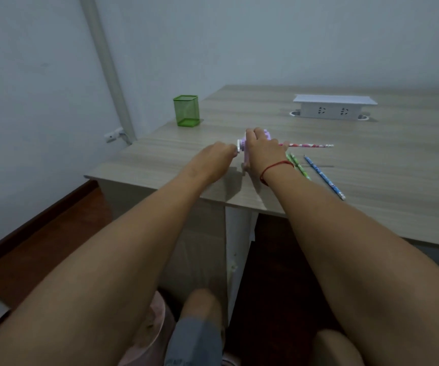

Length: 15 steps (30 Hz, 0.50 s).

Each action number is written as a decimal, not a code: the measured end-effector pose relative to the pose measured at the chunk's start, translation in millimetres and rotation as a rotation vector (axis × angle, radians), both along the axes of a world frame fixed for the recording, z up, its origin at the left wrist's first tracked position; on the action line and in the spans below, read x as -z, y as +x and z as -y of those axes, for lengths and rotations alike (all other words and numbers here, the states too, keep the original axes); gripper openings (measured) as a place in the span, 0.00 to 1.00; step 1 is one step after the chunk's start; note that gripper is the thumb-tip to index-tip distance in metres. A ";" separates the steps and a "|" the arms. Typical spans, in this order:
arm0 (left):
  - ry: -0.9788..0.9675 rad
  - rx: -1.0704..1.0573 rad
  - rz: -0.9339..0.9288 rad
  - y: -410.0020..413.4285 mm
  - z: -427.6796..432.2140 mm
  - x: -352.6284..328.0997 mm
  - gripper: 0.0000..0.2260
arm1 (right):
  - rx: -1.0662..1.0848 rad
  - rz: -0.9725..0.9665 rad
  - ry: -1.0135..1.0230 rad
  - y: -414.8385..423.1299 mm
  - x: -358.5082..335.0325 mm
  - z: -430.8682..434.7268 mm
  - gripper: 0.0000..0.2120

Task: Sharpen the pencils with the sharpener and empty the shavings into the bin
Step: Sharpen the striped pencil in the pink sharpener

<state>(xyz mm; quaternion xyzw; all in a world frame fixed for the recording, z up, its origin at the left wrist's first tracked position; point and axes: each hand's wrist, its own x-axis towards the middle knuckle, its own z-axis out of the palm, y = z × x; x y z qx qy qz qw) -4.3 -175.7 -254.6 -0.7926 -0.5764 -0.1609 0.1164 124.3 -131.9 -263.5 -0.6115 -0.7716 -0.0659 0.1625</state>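
- Both bare forearms fill the near foreground, stretched forward and converging over the front edge of the desk. Below them are a bent knee and the rim of a pink bin on the floor under the desk.
- Desk: pale wood-grain top. A white socket box stands at the far side and a green mesh pen pot on the far left corner, both well apart from the hands.
- Right hand: palm down, draped over the top of the lilac sharpener, fingers curled over its far side and gripping the body. A red string bracelet is on the wrist.
- Left hand: back up, fingers curled in, tips closed on the white crank at the sharpener's left end.
- Sharpener: on the desk near the front edge, between the two hands and mostly hidden under the right one.
- Pink pencil: level, sticking out to the right from under the right hand. Its entry into the sharpener is hidden.
- Blue pencil: lies flat on the desk, right of the right wrist.
- Two green pencils: lie flat just beside the wrist, partly covered by it.
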 end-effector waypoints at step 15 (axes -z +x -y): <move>-0.156 -0.049 -0.055 -5.1 -55.5 14.1 0.08 | -0.098 -0.074 0.124 5.9 12.4 -8.9 0.29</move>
